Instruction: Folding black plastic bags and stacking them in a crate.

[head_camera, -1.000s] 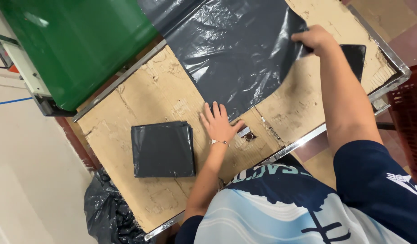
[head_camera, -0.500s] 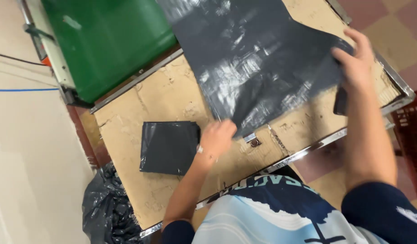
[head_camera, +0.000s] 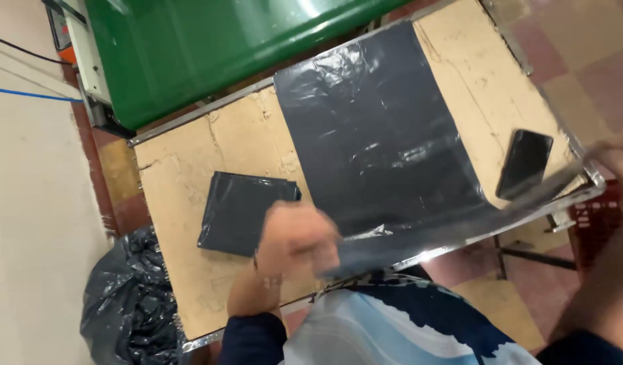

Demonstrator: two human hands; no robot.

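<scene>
A large black plastic bag sheet (head_camera: pixel 386 135) lies spread across the cardboard-covered table (head_camera: pixel 244 135). Its near edge is lifted off the table. My left hand (head_camera: pixel 294 240), blurred, grips that near edge at its left corner. My right hand (head_camera: pixel 619 159), blurred at the frame's right side, holds the same edge at its right end. A folded stack of black bags (head_camera: pixel 240 211) rests on the table just left of my left hand.
A black phone (head_camera: pixel 524 164) lies on the table near its right edge. A green machine (head_camera: pixel 210 47) stands behind the table. A full black rubbish bag (head_camera: pixel 129 304) sits on the floor at the left. A red crate (head_camera: pixel 599 216) is at the right.
The sheet has dropped from being held up to lying flat on the table. My left hand moved from the table to the sheet's near edge. My right hand swung out right.
</scene>
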